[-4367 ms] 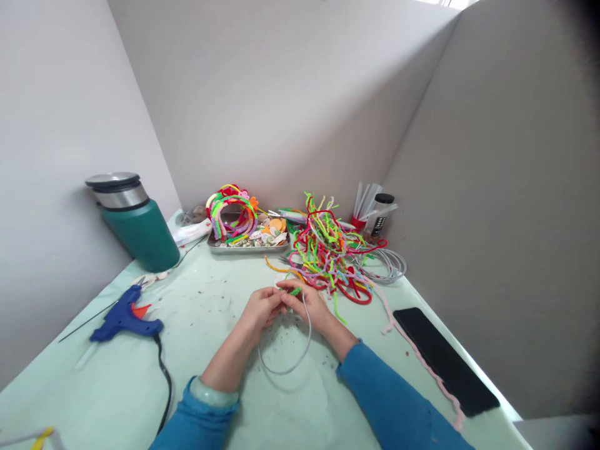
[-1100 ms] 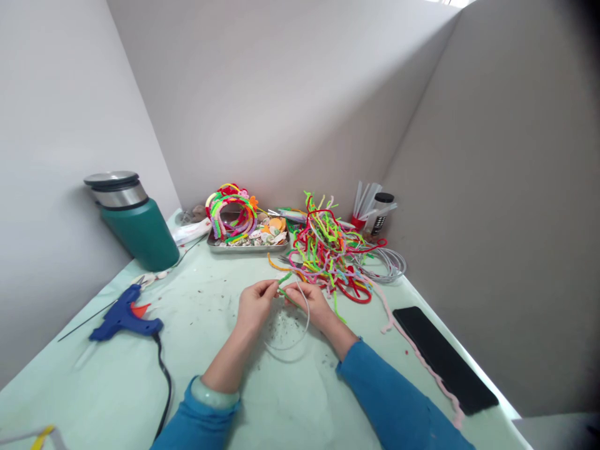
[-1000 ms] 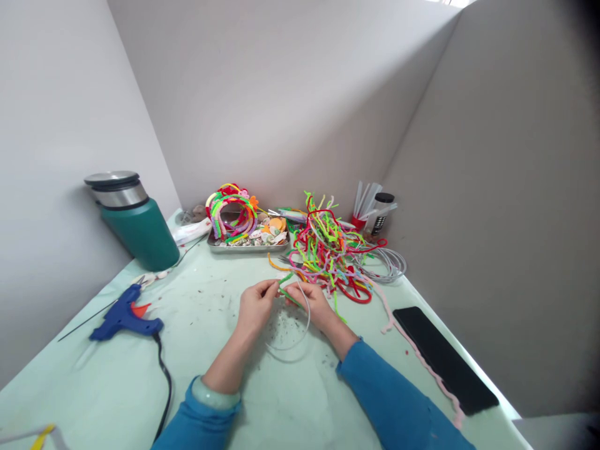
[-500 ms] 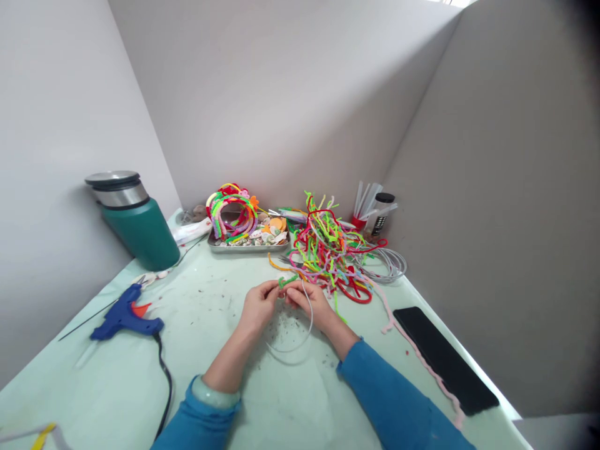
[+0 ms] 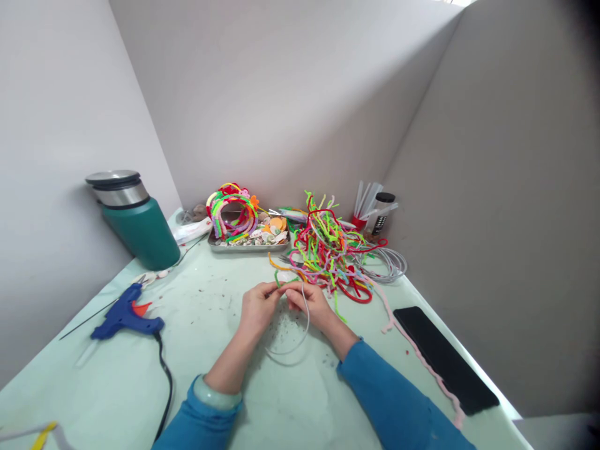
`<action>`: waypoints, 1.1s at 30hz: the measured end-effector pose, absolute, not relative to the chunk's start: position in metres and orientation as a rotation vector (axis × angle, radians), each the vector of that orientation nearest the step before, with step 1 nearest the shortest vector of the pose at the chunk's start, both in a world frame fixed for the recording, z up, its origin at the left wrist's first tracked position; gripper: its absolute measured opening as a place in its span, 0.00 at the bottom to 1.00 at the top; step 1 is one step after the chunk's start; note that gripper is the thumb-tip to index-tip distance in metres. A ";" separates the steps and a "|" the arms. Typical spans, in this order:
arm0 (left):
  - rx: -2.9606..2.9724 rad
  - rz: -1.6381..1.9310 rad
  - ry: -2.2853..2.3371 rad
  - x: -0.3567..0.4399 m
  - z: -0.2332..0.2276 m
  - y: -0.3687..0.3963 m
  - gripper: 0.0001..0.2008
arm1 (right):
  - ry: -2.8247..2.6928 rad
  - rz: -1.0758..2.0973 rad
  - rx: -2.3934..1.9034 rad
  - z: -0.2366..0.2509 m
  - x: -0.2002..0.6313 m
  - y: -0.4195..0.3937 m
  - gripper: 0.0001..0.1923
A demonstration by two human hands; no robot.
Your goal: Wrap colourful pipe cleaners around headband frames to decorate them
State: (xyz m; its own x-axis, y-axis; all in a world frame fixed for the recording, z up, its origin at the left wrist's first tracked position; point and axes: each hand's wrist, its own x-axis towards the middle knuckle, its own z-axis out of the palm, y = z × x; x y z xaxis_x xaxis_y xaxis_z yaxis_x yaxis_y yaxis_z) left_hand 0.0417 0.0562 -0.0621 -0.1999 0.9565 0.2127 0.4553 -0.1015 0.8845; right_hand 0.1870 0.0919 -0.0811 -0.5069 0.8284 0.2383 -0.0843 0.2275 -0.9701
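Both hands meet above the middle of the table. My left hand (image 5: 259, 307) is closed in a pinch on a green pipe cleaner (image 5: 277, 277), whose end sticks up past the fingertips. Right beside it, my right hand (image 5: 313, 304) is also closed, fingertips nearly touching the left ones. A thin whitish wire loop (image 5: 307, 319) passes over the right fingers and curves down below both hands. Where wire and pipe cleaner meet is hidden by the fingers.
A tangled heap of pipe cleaners (image 5: 323, 244) lies beyond my hands, by coiled grey wire (image 5: 391, 265). A metal tray (image 5: 248, 249) holds colourful hoops and small cut-outs. Left are a blue glue gun (image 5: 124, 315) and a green bottle (image 5: 143, 234); right, a black phone-like slab (image 5: 445, 359).
The green pipe cleaner has shifted slightly left and its end now points up in a curve. The wire loop has moved a little left. Both hands stay nearly in place.
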 end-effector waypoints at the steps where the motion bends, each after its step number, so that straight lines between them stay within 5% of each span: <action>1: 1.555 1.264 1.673 0.042 -0.061 0.056 0.10 | -1.683 1.400 -0.698 -0.081 0.187 0.092 0.15; 23: 1.609 1.123 1.664 0.043 -0.061 0.056 0.17 | -1.588 1.309 -0.812 -0.080 0.184 0.093 0.21; 33: 1.368 1.106 1.517 0.046 -0.059 0.055 0.18 | -1.604 1.262 -0.864 -0.081 0.184 0.095 0.10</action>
State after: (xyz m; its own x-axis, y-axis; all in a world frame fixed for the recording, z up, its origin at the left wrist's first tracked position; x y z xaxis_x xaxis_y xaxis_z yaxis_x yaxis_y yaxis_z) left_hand 0.0464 0.0548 -0.0590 -0.0993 0.9950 -0.0052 0.2991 0.0348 0.9536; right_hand 0.1845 0.0946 -0.0810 -0.3585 0.9066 0.2225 -0.0033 0.2372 -0.9715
